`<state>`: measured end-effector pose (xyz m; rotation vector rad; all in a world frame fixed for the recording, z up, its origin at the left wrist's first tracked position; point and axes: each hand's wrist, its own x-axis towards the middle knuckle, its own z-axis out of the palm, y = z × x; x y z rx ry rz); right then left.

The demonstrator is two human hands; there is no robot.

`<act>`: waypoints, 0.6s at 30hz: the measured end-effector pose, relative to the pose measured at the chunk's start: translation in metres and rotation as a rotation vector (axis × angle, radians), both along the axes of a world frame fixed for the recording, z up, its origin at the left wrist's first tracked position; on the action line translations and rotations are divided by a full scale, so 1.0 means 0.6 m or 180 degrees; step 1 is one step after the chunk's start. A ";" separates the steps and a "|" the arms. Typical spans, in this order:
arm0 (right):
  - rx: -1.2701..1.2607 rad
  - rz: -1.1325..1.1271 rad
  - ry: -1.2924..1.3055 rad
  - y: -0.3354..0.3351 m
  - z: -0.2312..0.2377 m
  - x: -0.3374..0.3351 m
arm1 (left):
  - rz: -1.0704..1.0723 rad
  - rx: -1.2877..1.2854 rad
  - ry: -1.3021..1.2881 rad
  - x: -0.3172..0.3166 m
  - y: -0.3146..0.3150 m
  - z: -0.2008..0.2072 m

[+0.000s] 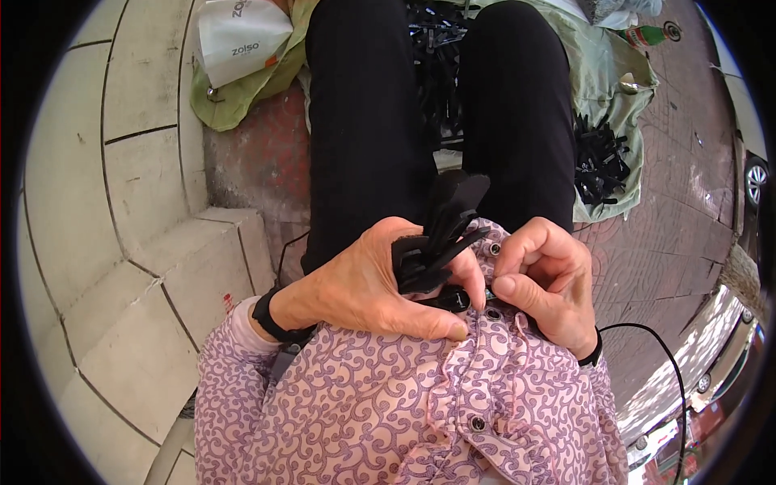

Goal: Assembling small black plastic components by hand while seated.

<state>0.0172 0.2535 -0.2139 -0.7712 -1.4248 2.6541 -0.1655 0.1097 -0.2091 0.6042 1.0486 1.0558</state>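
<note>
My left hand [356, 283] is closed round a bunch of flat black plastic pieces [444, 230] that fan upward above my lap. Between its thumb and fingers one more black piece [454, 300] lies sideways, its glossy rounded end pointing right. Close to that end, my right hand [554, 283] pinches thumb against forefinger. Whatever sits in this pinch is mostly hidden; only a tiny pale bit shows beside the thumb tip. Both hands are in front of my patterned shirt [380, 388].
Beyond and between my knees lies a heap of similar black pieces [436, 89]. A smaller black pile [600, 162] rests on a pale green sack [622, 97] at right. A white bag [242, 48], green bottle [647, 35] and tiled step [210, 250] surround me. A black cable [675, 368] curves at right.
</note>
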 end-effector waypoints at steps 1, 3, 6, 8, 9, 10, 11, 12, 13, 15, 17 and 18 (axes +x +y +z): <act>0.0027 -0.0028 0.0024 -0.001 0.001 0.002 | 0.0056 0.0145 -0.0018 0.002 0.000 0.000; -0.0018 -0.0018 0.0017 -0.002 0.001 0.004 | 0.0122 0.0033 -0.0200 0.007 -0.003 0.001; -0.0040 -0.0010 0.0023 -0.001 0.002 0.009 | 0.0230 -0.0028 -0.0428 0.015 -0.014 -0.005; -0.0033 -0.0039 -0.0019 0.000 0.003 0.013 | 0.0281 0.0009 -0.0471 0.015 -0.018 -0.008; -0.0029 -0.0038 -0.0026 -0.001 0.002 0.013 | 0.0196 0.0020 -0.0404 0.012 -0.017 -0.010; -0.0025 -0.0062 -0.0012 -0.001 0.001 0.013 | 0.0110 0.0034 -0.0334 0.010 -0.016 -0.010; -0.0022 -0.0087 0.0009 0.001 -0.002 0.011 | 0.0109 0.0041 -0.0331 0.008 -0.016 -0.013; -0.0012 -0.0089 0.0014 0.005 -0.003 0.009 | 0.0189 -0.0007 -0.0276 0.007 -0.015 -0.017; 0.0208 -0.0064 -0.0030 0.009 -0.004 0.006 | 0.0267 -0.0052 -0.0219 0.006 -0.013 -0.019; 0.0584 -0.0035 -0.0076 0.015 -0.001 0.002 | 0.0468 -0.0039 -0.0299 0.008 -0.006 -0.017; 0.0626 -0.0184 -0.0065 0.020 0.004 -0.003 | 0.0487 -0.0311 -0.0292 -0.008 0.002 -0.007; 0.0650 -0.0328 -0.0053 0.022 0.004 -0.005 | 0.0483 -0.0296 -0.0279 -0.012 0.000 -0.008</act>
